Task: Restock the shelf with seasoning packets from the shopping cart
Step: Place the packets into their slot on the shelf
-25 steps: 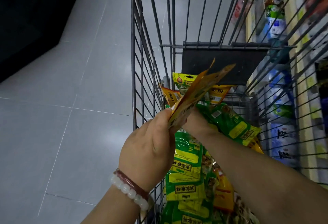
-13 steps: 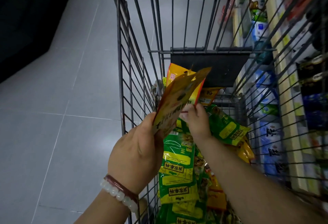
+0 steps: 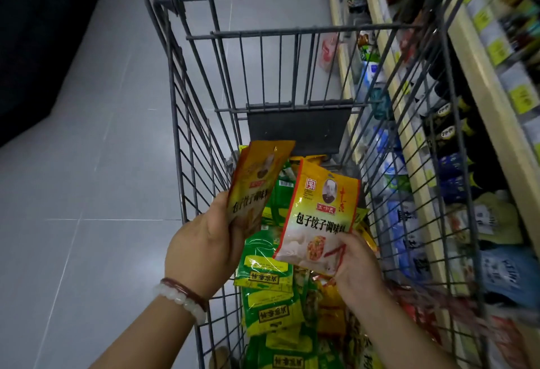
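Left hand [image 3: 204, 246] gripping a small stack of orange seasoning packets [image 3: 257, 184] by the lower end, right hand [image 3: 355, 266] pinching the bottom corner of a single orange dumpling-seasoning packet [image 3: 320, 216], both above the wire shopping cart [image 3: 181, 123], green packets [image 3: 268, 289] heaped beneath, stocked shelf [image 3: 479, 82] alongside on the right

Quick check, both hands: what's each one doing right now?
Left hand: grips a stack of orange seasoning packets.
Right hand: pinches a single orange seasoning packet by its bottom edge.

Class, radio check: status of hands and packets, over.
Left hand grips orange packets. Right hand pinches one orange packet. Both over cart; shelf unobstructed.
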